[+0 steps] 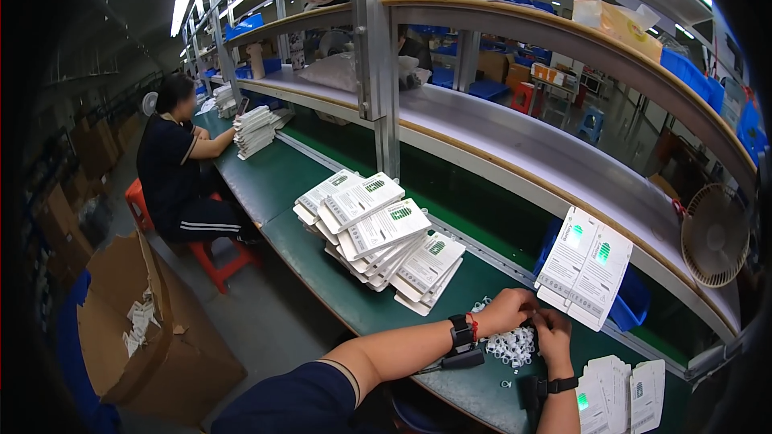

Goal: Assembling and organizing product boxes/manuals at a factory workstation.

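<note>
My left hand (508, 311) and my right hand (553, 339) meet above the green bench, fingers bent together in a pinch. Whatever is between the fingertips is too small and covered to make out. Just below them lies a heap of small white ring-shaped plastic pieces (511, 348), with one loose piece (506, 384) nearer the bench edge. Right behind my hands, flat white printed cartons (585, 267) lean over a blue bin (631, 299). To the left is a fanned pile of similar flat cartons (386, 229); more cartons (615, 395) lie at my right forearm.
A co-worker (181, 161) sits on a red stool (213, 265) farther left, beside another carton stack (256, 132). A large cardboard box (189, 354) stands on the floor at left. Metal-post shelving (374, 56) rises behind the bench; a round fan (716, 235) is at right.
</note>
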Demonstrator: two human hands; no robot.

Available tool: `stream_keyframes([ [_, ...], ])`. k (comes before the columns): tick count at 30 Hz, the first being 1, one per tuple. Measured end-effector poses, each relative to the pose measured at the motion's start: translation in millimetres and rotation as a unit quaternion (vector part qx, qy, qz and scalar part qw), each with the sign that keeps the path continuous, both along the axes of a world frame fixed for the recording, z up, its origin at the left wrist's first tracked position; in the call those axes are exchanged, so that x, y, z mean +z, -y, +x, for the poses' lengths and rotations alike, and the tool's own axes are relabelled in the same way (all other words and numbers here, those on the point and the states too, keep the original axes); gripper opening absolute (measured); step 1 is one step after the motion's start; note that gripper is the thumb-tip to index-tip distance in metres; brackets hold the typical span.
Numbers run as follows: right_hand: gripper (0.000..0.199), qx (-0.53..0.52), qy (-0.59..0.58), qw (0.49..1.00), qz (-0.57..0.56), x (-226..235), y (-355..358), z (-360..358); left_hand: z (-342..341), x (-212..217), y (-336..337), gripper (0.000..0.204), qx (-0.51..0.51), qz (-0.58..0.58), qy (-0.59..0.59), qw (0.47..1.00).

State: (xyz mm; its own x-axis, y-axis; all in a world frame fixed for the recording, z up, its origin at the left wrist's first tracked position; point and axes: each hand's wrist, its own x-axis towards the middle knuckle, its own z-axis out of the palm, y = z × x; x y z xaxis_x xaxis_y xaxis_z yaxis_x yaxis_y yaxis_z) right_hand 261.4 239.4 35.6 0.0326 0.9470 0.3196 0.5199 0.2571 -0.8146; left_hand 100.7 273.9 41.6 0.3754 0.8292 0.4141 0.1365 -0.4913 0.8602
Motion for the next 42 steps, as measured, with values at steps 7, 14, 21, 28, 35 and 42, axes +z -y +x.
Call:
stream_keyframes([
  [7, 0.019, 0.033, -0.038, 0.999, -0.003, -3.3, -2.1, 2.7, 0.1, -1.7, -1.2, 0.013, 0.005, 0.016, -0.026, 1.000],
  [14, 0.017, 0.040, -0.077, 0.995, -0.051, -2.0, -1.4, 1.4, -2.7, 2.1, 2.7, 0.011, 0.007, 0.038, -0.031, 0.999],
  [21, 0.015, 0.038, -0.057, 0.997, -0.032, -2.7, -2.3, 3.0, -3.2, 2.7, -0.7, 0.017, 0.008, 0.046, -0.048, 0.998],
  [28, 0.013, 0.024, -0.052, 0.998, -0.028, -1.6, -1.8, 1.8, -2.6, 9.0, 3.7, 0.012, 0.015, 0.056, -0.025, 0.998],
  [35, 0.012, 0.035, -0.072, 0.996, -0.038, -5.1, -4.1, 3.8, -2.5, 6.0, 2.6, 0.014, 0.012, 0.059, -0.035, 0.998],
  [42, 0.012, 0.038, -0.109, 0.992, -0.053, -1.4, -2.8, 0.7, -3.4, 2.9, -0.8, 0.019, 0.002, 0.076, -0.062, 0.995],
])
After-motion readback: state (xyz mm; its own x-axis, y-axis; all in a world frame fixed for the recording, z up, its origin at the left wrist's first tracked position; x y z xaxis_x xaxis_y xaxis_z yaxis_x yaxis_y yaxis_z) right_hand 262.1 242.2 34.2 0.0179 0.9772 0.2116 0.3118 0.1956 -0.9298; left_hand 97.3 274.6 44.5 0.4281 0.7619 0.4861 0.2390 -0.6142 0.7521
